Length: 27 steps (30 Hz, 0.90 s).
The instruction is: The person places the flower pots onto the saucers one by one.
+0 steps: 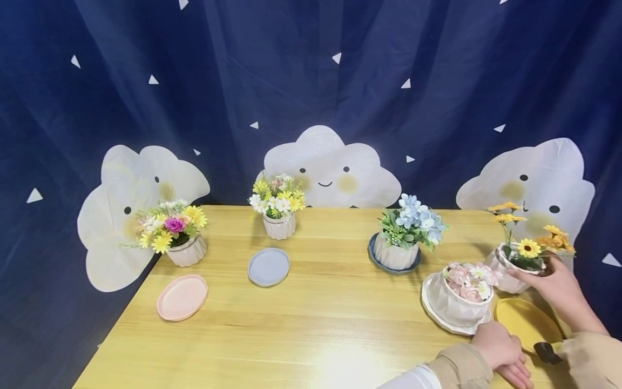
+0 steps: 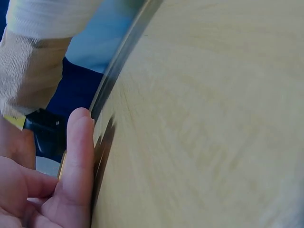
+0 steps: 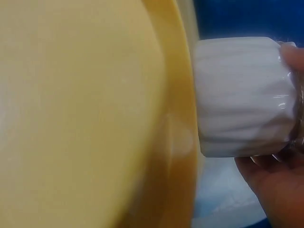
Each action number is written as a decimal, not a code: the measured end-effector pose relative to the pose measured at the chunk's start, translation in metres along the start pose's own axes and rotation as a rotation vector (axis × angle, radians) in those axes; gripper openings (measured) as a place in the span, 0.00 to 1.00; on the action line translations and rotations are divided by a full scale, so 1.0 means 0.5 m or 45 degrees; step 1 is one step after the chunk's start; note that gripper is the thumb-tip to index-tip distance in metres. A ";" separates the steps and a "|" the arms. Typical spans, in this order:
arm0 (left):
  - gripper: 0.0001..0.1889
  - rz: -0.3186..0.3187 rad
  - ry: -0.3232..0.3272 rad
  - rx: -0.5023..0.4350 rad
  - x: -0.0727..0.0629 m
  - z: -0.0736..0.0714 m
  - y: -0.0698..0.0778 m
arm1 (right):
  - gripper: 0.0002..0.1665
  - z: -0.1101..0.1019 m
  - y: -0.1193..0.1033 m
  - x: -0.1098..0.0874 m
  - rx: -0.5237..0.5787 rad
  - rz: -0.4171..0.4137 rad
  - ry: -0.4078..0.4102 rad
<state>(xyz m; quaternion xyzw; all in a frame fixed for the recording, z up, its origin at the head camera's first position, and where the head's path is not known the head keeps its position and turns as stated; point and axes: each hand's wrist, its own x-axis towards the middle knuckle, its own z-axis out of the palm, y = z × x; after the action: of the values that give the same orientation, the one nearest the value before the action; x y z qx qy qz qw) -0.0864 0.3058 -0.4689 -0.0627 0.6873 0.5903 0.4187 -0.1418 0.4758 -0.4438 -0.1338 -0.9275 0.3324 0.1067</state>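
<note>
At the right end of the table, my right hand point(image 1: 559, 289) grips the rim of a white ribbed flowerpot point(image 1: 505, 273) holding orange and yellow sunflowers point(image 1: 528, 248). Just in front of that pot lies a yellow saucer point(image 1: 525, 324). In the right wrist view the pot point(image 3: 244, 97) stands right beside the saucer's rim point(image 3: 183, 95), with fingers point(image 3: 275, 190) around its upper part. My left hand point(image 1: 500, 348) rests at the near edge of the tabletop left of the yellow saucer, fingers extended and holding nothing; the left wrist view shows fingers point(image 2: 80, 156) lying along the wood.
A pot of pink flowers point(image 1: 466, 302) sits on a white saucer point(image 1: 432, 308). Behind it, blue flowers point(image 1: 413, 221) stand on a dark blue saucer point(image 1: 376, 262). Two more flowerpots point(image 1: 279, 224) stand left, behind a grey-blue saucer point(image 1: 269, 267) and a pink saucer point(image 1: 182, 297).
</note>
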 end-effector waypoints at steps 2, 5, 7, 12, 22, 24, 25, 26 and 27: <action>0.15 -0.054 -0.054 -0.123 -0.002 -0.005 0.002 | 0.52 -0.003 0.004 -0.008 0.007 0.005 0.049; 0.15 -0.062 -0.071 -0.164 -0.004 -0.007 0.002 | 0.52 -0.008 0.009 -0.019 0.022 0.027 0.092; 0.15 -0.056 -0.078 -0.182 -0.001 -0.006 0.000 | 0.53 -0.011 0.014 -0.025 0.062 0.047 0.106; 0.14 -0.052 -0.072 -0.201 0.004 -0.004 -0.003 | 0.54 -0.020 0.014 -0.040 0.067 0.101 0.122; 0.16 -0.056 -0.108 -0.240 0.002 -0.007 -0.003 | 0.46 -0.040 -0.001 -0.072 0.071 0.035 0.191; 0.17 -0.074 -0.122 -0.250 0.005 -0.007 -0.003 | 0.42 -0.046 -0.001 -0.079 0.093 0.002 0.189; 0.16 -0.097 -0.131 -0.281 0.006 -0.006 -0.003 | 0.42 -0.049 -0.001 -0.084 0.089 -0.009 0.189; 0.17 -0.101 -0.133 -0.287 0.006 -0.006 -0.003 | 0.41 -0.051 -0.001 -0.088 0.095 -0.018 0.192; 0.16 -0.090 -0.124 -0.275 0.007 -0.006 -0.003 | 0.40 -0.053 -0.001 -0.093 0.113 -0.024 0.191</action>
<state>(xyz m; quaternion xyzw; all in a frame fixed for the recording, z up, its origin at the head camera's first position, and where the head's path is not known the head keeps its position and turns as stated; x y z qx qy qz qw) -0.0891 0.3042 -0.4725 -0.1028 0.5959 0.6481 0.4628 -0.0904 0.4760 -0.4285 -0.1448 -0.9024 0.3614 0.1848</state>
